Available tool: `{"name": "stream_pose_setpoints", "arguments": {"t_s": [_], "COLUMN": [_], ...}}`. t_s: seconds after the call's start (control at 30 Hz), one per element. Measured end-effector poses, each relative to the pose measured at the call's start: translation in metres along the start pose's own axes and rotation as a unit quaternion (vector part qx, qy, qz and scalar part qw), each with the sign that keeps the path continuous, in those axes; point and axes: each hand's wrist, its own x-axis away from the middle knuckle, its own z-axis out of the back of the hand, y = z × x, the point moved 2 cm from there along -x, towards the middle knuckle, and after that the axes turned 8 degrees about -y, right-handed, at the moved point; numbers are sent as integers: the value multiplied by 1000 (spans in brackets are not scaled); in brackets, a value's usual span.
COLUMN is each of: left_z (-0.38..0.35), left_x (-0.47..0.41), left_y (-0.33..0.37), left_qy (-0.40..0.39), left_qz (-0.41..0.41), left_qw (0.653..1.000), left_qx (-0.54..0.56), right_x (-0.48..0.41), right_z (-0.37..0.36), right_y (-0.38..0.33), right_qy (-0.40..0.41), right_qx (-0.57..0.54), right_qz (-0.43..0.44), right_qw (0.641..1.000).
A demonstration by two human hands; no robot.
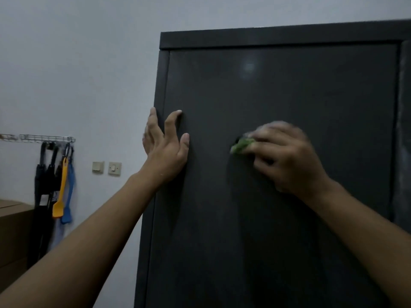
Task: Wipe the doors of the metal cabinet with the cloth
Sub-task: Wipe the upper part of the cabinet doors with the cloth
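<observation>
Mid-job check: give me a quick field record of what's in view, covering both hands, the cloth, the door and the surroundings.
left hand: fingers spread, palm pressing on the cabinet door near its left edge
right hand: motion-blurred, holds the cloth against the door's middle
cloth: green, bunched, mostly hidden under the hand
cabinet door: dark, faint light reflection near the top
surroundings: wall rack with hanging items, two wall switches, cardboard box at far left

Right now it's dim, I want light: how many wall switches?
2, side by side on the wall left of the cabinet: left switch, right switch. Others may be hidden.
</observation>
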Motion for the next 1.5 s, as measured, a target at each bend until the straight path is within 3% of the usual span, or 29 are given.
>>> {"name": "stream_pose_setpoints", "arguments": {"t_s": [0.07, 0.13, 0.23, 0.33, 0.43, 0.5, 0.57, 0.63, 0.7, 0.77, 0.87, 0.97, 1.03, 1.13, 1.27, 1.33, 1.4, 1.5], "left_z": [-4, -7, -8, -7, -7, -8, -9, -9, -9, -9, -7, -5, -4, -7, -15, -23, -32, -49], "left_x": [0, 1, 0, 0, 0, -1, -3, -2, -2, -2, 0, 2, 2, 3, 3, 0, -4, -8], "left_y": [2, 3, 3, 2, -2, -4, -5, -5, -3, -2, 4, 24, 44, 77, 120, 140, 158, 186], "left_qy": [14, 25, 33, 29, 20, 13, 10, 9, 8, 12, 28, 24, -1, -34, -47, -50, -53, -52], "left_qz": [-2, -1, -4, -6, -10, -13, -13, -12, -15, -12, -22, -70, -116, -188, -243, -254, -260, -271], "left_qw": [1000, 1000, 999, 1000, 1000, 1000, 1000, 1000, 1000, 1000, 999, 997, 993, 981, 969, 966, 964, 960], "left_qx": [-1, 1, 5, 3, -3, -9, -13, -13, -11, -8, -17, -27, -30, -27, -7, 11, 32, 51], "right_x": [-10, -13, 5, 37, 52, 45, 31, 14, 3, 0, 23, 66, 90, 111, 104, 90, 80, 88], "right_z": [5, -3, -18, -23, -13, 2, 19, 30, 29, 21, 7, 4, 15, 43, 73, 71, 67, 65], "right_y": [10, -1, -34, -59, -50, -21, 16, 41, 45, 30, -7, -26, -17, 18, 65, 69, 63, 44], "right_qy": [62, 68, -23, -129, -158, -96, 18, 109, 140, 123, 27, -87, -119, -90, 81, 101, 79, -53], "right_qx": [11, 12, -24, -48, -24, -5, 30, 65, 78, 66, 7, 0, 6, 48, 100, 95, 64, 27], "right_qz": [-113, -140, -19, 113, 177, 116, -22, -161, -233, -215, -67, 47, 83, 38, -180, -243, -244, -114], "right_qw": [992, 988, 999, 984, 971, 989, 999, 979, 959, 967, 997, 995, 989, 994, 975, 960, 965, 992]}}
